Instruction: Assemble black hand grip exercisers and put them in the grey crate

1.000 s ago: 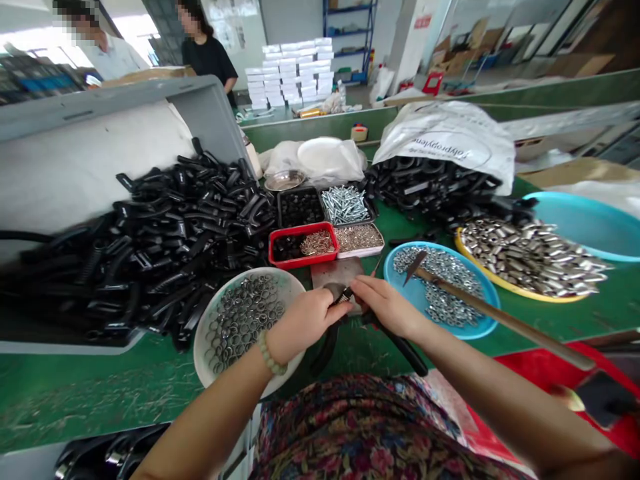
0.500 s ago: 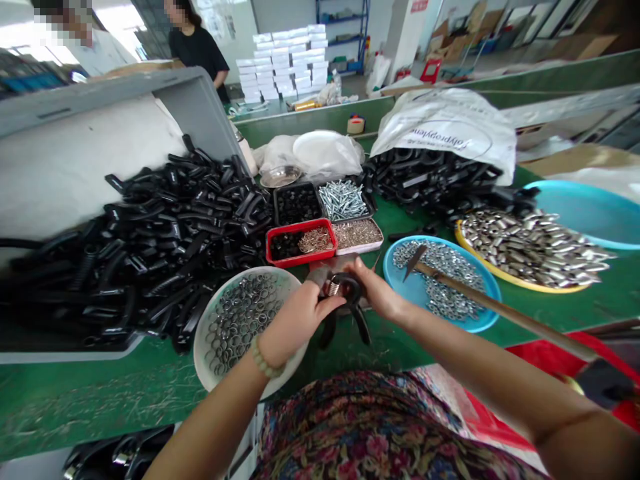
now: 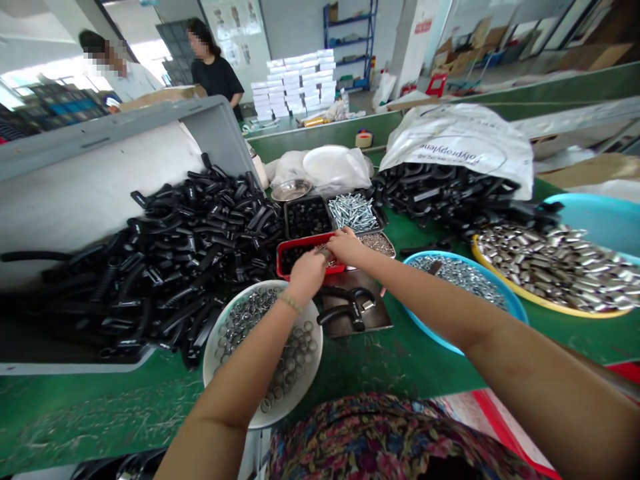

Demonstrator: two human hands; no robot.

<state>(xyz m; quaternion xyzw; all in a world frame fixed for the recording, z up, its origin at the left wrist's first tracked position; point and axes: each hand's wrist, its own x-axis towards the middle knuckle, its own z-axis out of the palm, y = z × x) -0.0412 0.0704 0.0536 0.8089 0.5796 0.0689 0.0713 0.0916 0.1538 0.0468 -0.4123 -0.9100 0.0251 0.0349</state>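
Red tray [image 3: 281, 259] sits on the green table [image 3: 125, 393], long axis 9 to 3 o'clock, dark bits in its left half and coppery small parts in its right; it lies just at 12 o'clock of the metal plate [image 3: 377, 321]. Both our forearms run from 6 toward 12 o'clock and meet over the tray's right half. Left hand [image 3: 307, 272]: wrist bent, back of hand up, fingers curled down into the tray and bunched together; we cannot tell whether they have anything pinched. Right hand [image 3: 346, 245]: palm down, fingers hooked over the tray's far right corner, tips hidden, so its hold cannot be told either. On the plate lies a black two-armed grip piece [image 3: 345, 308], free of both hands, long axis roughly 8 to 2 o'clock, a small metal bit at its 3 o'clock end. White bowl of metal rings [image 3: 213, 347] at 7 o'clock of the tray, under our left forearm; blue bowl [image 3: 505, 297] at 4 o'clock, under the right. Heap of black handles [image 3: 175, 253] at 9 o'clock. White sack [image 3: 465, 143] at 2 o'clock carries print seen upside down, apparently "polypropylene"; the red wall sign beyond is too small to read.
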